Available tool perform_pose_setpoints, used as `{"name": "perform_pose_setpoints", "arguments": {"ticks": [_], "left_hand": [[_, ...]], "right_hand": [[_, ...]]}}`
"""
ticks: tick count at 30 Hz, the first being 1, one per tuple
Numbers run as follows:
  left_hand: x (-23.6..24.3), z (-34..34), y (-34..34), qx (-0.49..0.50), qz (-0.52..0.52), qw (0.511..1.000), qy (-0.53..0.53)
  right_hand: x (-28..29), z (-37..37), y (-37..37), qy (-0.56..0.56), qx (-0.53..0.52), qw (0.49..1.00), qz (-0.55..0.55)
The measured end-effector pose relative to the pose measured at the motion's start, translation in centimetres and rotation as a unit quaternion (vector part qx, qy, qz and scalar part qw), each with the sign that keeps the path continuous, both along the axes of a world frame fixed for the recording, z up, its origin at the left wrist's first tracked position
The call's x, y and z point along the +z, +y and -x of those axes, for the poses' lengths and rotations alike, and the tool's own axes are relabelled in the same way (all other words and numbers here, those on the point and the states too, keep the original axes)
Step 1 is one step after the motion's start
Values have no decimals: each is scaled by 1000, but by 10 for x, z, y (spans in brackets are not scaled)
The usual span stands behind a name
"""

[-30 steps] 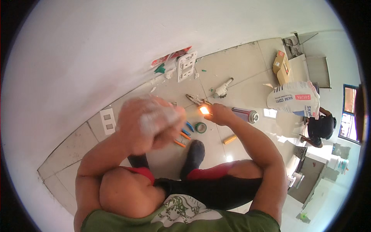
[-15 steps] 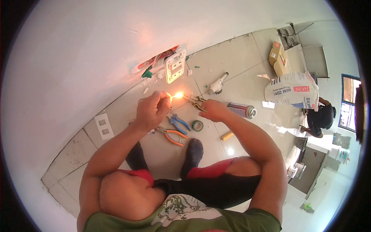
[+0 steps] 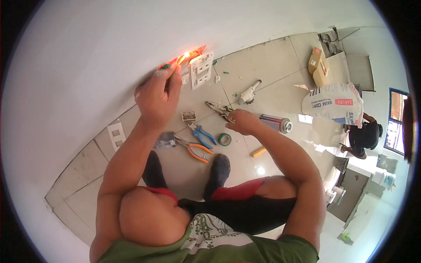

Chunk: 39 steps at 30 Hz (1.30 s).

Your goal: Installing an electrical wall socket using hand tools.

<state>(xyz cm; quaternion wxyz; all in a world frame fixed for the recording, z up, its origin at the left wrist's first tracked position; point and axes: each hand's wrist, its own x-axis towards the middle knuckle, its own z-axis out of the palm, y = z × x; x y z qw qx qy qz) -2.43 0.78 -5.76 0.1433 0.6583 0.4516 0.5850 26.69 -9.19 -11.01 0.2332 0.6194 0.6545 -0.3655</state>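
My left hand [image 3: 158, 92] reaches to the wall and pinches a lit match, most of which the fingers hide. Its flame [image 3: 187, 55] burns inside the red-edged wall opening [image 3: 199, 50], where green tape [image 3: 164, 67] shows by my fingertips. Beside the opening a white socket plate [image 3: 201, 70] hangs tilted away from the wall. Lower down, over the floor, my right hand [image 3: 242, 122] is closed round the handles of combination pliers [image 3: 219, 109], whose jaws point left. A small matchbox [image 3: 189, 115] lies on the tiles between the hands.
On the floor lie blue-handled cutters [image 3: 203, 136], orange-handled pliers [image 3: 195, 150], green tape roll [image 3: 224, 140], torch head [image 3: 249, 93], gas can [image 3: 276, 123], yellow handle [image 3: 258, 152] and white cover frame [image 3: 117, 136]. Farther right are a sack [image 3: 332, 103], a carton [image 3: 318, 66] and another person [image 3: 365, 133].
My left hand has moved up with the burning match, from beside the pliers' jaws into the wall opening. The matchbox now shows. My right hand has barely moved.
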Motion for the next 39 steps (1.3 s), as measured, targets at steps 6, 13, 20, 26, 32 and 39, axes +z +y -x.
{"name": "perform_pose_setpoints", "arguments": {"ticks": [6,13,20,26,32,39], "left_hand": [[-4,-8,12,54,-65,989,119],[-9,-11,15,88,-76,975,191],[-7,-13,12,73,-43,979,185],[-3,-14,9,83,-25,976,202],[-6,-16,11,87,-33,978,189],[-5,-15,10,92,-19,975,204]], "right_hand": [[10,-1,-3,-5,-3,1000,-1],[17,-5,-5,-6,-2,1000,-20],[21,-4,-7,-8,-14,1000,-9],[24,-4,-9,-6,-19,1000,-22],[26,-4,-6,-11,-17,1000,-14],[17,-9,-9,-2,-17,999,-28]]}}
